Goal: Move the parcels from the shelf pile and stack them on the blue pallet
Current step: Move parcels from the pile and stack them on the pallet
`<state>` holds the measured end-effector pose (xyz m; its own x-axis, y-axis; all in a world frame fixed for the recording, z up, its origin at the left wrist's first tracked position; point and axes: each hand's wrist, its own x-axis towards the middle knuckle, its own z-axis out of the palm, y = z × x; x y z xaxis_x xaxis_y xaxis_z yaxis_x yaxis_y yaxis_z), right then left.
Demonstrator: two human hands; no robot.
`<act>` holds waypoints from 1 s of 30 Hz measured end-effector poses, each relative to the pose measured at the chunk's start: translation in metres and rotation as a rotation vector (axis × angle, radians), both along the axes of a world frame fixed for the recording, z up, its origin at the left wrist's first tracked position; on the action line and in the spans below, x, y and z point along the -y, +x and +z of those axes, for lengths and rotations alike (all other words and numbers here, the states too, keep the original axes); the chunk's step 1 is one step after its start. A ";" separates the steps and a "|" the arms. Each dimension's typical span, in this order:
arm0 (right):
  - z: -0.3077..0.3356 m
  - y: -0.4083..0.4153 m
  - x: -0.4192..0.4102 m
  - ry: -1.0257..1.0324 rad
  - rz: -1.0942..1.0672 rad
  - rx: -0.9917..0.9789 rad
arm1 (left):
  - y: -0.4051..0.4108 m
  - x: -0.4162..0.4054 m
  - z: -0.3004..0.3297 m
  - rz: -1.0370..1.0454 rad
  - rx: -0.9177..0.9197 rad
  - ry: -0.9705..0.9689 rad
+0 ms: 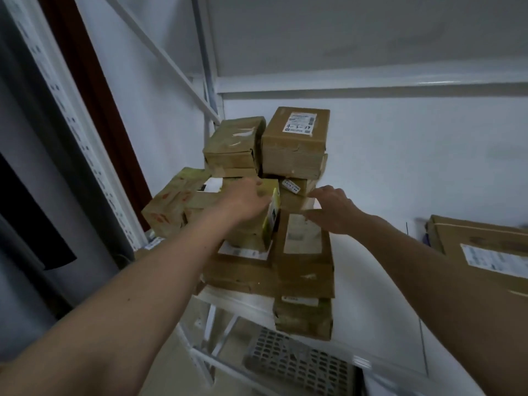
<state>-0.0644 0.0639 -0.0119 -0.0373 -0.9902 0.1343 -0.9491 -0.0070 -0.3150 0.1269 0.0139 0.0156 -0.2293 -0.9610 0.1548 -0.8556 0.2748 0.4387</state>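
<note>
Both arms are stretched out toward the parcel pile [265, 212] on the white shelf [380, 295].

My left hand [243, 201] lies on top of the yellow-green parcel [264, 224] in the middle of the pile. Its fingers go over the far edge, so I cannot tell whether it is gripping or just resting.

My right hand [331, 210] is spread, fingers straight, hovering just right of that parcel above the long brown parcel [305, 252]. It is holding nothing. I cannot tell whether it touches the box below.

Pile layout:
- Back row on top: olive parcel [234, 144] on the left. Brown box with a white label and handwritten numbers [295, 141] just beside it on the right.
- Left: parcel with orange print [171, 201], tilted, leaning off the stack.
- Under the yellow-green one: flat brown parcel with label [240, 270].
- Front right, at the shelf edge: small greenish parcel [303, 318], under the long brown one.

A large carton [485, 252] sits well apart at the right edge of the shelf. A grey slotted crate [297, 364] shows below the shelf. The frame is blurry and the labels are unreadable.
</note>
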 end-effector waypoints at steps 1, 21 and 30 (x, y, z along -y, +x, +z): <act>-0.001 0.001 0.005 -0.001 -0.014 -0.005 | -0.002 0.010 0.000 -0.024 -0.020 -0.008; 0.033 -0.035 0.129 -0.152 -0.245 0.892 | -0.093 0.155 0.052 0.022 -0.143 -0.146; 0.029 -0.050 0.145 -0.107 -0.192 1.129 | -0.128 0.181 0.049 0.185 -0.091 -0.142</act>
